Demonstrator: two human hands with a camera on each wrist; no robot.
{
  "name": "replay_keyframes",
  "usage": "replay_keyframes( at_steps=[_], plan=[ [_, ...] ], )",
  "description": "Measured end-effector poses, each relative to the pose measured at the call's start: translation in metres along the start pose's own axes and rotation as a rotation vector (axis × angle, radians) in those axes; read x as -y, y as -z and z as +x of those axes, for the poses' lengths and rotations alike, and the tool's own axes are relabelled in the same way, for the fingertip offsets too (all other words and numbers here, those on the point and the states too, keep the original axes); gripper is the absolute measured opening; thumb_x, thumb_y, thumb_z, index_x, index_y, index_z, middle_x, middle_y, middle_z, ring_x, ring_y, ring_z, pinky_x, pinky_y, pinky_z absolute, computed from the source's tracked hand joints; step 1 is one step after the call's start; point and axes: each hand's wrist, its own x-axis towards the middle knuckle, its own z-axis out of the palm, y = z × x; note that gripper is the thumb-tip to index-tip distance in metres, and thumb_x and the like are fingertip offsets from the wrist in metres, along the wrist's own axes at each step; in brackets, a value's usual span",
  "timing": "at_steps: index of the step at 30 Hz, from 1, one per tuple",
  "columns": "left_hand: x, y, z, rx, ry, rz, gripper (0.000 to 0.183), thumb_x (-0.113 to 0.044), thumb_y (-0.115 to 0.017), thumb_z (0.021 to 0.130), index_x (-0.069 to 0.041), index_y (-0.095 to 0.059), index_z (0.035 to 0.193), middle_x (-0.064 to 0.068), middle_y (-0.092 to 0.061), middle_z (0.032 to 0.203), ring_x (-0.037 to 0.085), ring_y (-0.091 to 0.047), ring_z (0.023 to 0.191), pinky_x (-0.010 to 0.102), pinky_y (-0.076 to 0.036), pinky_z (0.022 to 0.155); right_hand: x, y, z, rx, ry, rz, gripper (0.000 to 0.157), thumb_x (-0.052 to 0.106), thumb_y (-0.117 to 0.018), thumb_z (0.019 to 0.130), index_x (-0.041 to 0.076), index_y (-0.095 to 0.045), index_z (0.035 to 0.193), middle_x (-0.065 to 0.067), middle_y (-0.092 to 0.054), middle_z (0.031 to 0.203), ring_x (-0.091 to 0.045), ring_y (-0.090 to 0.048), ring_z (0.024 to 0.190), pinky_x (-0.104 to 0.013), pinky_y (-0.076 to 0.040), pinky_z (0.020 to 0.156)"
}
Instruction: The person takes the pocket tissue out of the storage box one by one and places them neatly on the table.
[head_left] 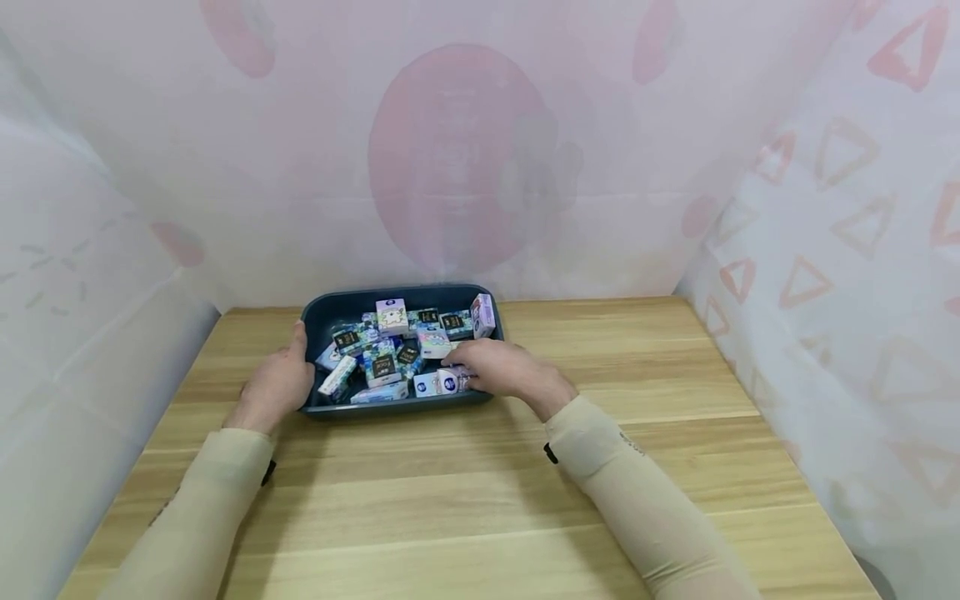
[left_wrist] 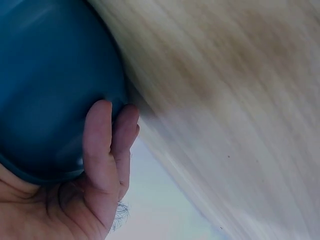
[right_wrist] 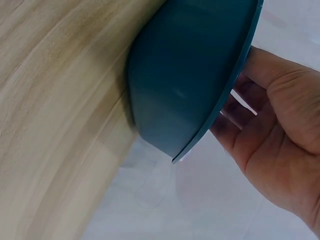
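A pink-patterned backdrop [head_left: 600, 225] rises behind the wooden table [head_left: 420, 508]. Near the table's far edge, left of its middle, stands a dark teal tray [head_left: 397, 409]. The left hand [head_left: 277, 382] grips its left side; the right hand [head_left: 508, 369] covers its near right corner, fingertips hidden, so whether it pinches anything I cannot tell. Small packets [head_left: 382, 365] lie jumbled inside the tray.

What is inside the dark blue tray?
Inside the tray lie small printed packs, some overlapping. The right hand hides part of its right side; whatever lies under the upper packs cannot be seen.
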Motion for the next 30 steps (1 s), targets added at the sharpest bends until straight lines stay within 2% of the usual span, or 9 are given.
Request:
replay_keyframes(
  at_steps=[6, 9, 13, 17, 21, 30],
  plan=[
    [0.002, -0.004, -0.001, -0.021, -0.011, 0.019, 0.085, -0.012, -0.046, 0.117, 0.009, 0.003, 0.184, 0.015, -0.057, 0.081, 0.029, -0.055, 0.069, 0.04, -0.046, 0.06, 0.0, -0.002, 0.001, -0.002, 0.012, 0.004, 0.041, 0.01, -0.079, 0.112, 0.013, -0.077, 0.153, -0.008, -0.078, 0.155, -0.025, -0.073, 0.145, -0.043, -0.059, 0.128],
    [0.003, -0.006, -0.001, -0.021, 0.0, 0.019, 0.084, -0.012, -0.046, 0.118, 0.009, 0.001, 0.184, 0.015, -0.056, 0.081, 0.029, -0.054, 0.068, 0.039, -0.046, 0.059, -0.002, -0.001, -0.001, -0.008, 0.011, 0.028, 0.04, 0.01, -0.078, 0.112, 0.015, -0.077, 0.151, -0.007, -0.079, 0.146, -0.023, -0.074, 0.13, -0.042, -0.064, 0.117],
    [0.002, -0.006, 0.0, -0.025, 0.006, 0.015, 0.083, -0.013, -0.046, 0.118, 0.008, -0.001, 0.185, 0.014, -0.056, 0.08, 0.027, -0.053, 0.064, 0.038, -0.045, 0.056, -0.006, 0.001, -0.003, -0.021, 0.018, 0.105, 0.035, 0.013, -0.079, 0.113, 0.015, -0.077, 0.148, -0.007, -0.077, 0.131, -0.021, -0.068, 0.112, -0.04, -0.065, 0.104],
    [0.002, -0.006, -0.001, -0.027, 0.008, 0.008, 0.083, -0.013, -0.046, 0.118, 0.008, -0.001, 0.185, 0.014, -0.055, 0.078, 0.027, -0.053, 0.063, 0.039, -0.044, 0.055, -0.011, 0.004, -0.005, -0.058, 0.026, 0.189, 0.032, 0.013, -0.08, 0.111, 0.012, -0.076, 0.143, -0.007, -0.077, 0.128, -0.02, -0.068, 0.112, -0.04, -0.065, 0.105],
    [0.002, -0.006, -0.001, -0.027, 0.018, 0.005, 0.083, -0.013, -0.046, 0.118, 0.007, -0.001, 0.185, 0.014, -0.056, 0.08, 0.027, -0.053, 0.064, 0.039, -0.045, 0.056, -0.017, 0.009, -0.008, -0.129, 0.027, 0.244, 0.032, 0.009, -0.08, 0.109, 0.008, -0.074, 0.141, -0.009, -0.077, 0.128, -0.021, -0.071, 0.115, -0.041, -0.066, 0.106],
    [-0.001, -0.004, 0.0, -0.023, 0.029, -0.004, 0.083, -0.014, -0.046, 0.119, 0.006, 0.0, 0.186, 0.013, -0.056, 0.081, 0.027, -0.053, 0.065, 0.038, -0.045, 0.057, -0.036, 0.021, -0.01, -0.275, -0.037, 0.394, 0.036, 0.007, -0.078, 0.11, 0.002, -0.07, 0.144, -0.014, -0.074, 0.126, -0.025, -0.072, 0.114, -0.04, -0.067, 0.101]
  ],
)
